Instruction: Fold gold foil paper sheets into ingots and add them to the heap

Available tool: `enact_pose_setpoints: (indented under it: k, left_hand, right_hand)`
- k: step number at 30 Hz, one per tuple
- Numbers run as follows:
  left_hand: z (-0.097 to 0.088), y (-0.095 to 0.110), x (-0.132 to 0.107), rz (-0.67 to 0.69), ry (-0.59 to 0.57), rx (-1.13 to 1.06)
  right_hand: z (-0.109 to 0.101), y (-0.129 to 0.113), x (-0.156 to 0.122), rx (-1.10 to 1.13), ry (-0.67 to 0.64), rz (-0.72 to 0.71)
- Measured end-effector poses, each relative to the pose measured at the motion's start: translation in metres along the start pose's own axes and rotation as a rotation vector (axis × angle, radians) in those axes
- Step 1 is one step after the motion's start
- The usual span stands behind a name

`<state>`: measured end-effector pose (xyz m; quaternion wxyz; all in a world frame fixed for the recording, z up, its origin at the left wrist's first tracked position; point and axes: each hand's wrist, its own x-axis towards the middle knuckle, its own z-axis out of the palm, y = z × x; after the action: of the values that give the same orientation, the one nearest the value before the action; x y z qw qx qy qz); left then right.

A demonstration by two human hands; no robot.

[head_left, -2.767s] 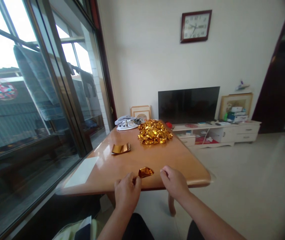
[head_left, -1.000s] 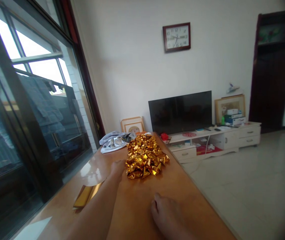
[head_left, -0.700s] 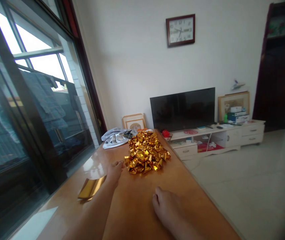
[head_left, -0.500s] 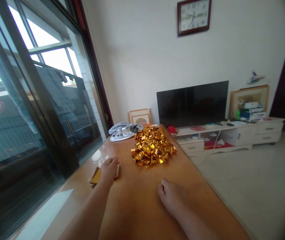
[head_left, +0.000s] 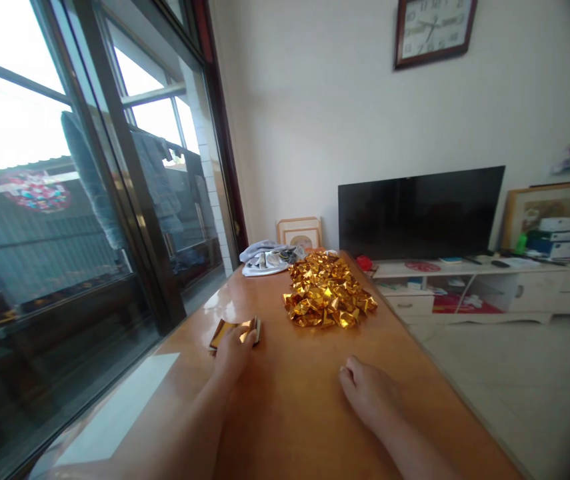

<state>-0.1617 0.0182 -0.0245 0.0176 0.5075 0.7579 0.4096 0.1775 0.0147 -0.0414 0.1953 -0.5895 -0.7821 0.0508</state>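
My left hand (head_left: 235,350) reaches across the wooden table (head_left: 295,413) and its fingertips rest on the near edge of a small stack of gold foil sheets (head_left: 227,330). Whether the fingers grip a sheet is hidden. My right hand (head_left: 367,393) lies palm down on the table with loosely curled fingers, holding nothing. A pile of folded gold foil pieces (head_left: 327,300) sits farther back, in the middle of the table.
A crumpled grey cloth (head_left: 269,257) lies at the table's far end. A glass sliding door (head_left: 89,200) runs along the left. Beyond the table stand a black television (head_left: 419,210) and a low white cabinet (head_left: 495,287). A clock (head_left: 435,30) hangs on the wall.
My left hand dropped a folded gold piece at the pile, then drew back left onto the foil stack. My right hand stayed flat on the table. The view swung left.
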Motion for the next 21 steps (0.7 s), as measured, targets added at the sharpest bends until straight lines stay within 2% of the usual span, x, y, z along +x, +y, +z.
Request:
enact_pose_setpoints:
  k: [6,21]
  left_hand:
    - [0.008,-0.006,0.003,0.029,-0.031,0.119]
    - [0.009,-0.011,0.006,0.010,-0.045,0.216]
  right_hand:
    - [0.000,0.001,0.000,-0.003,-0.001,-0.010]
    - [-0.002,0.000,0.000,0.003,-0.032,0.016]
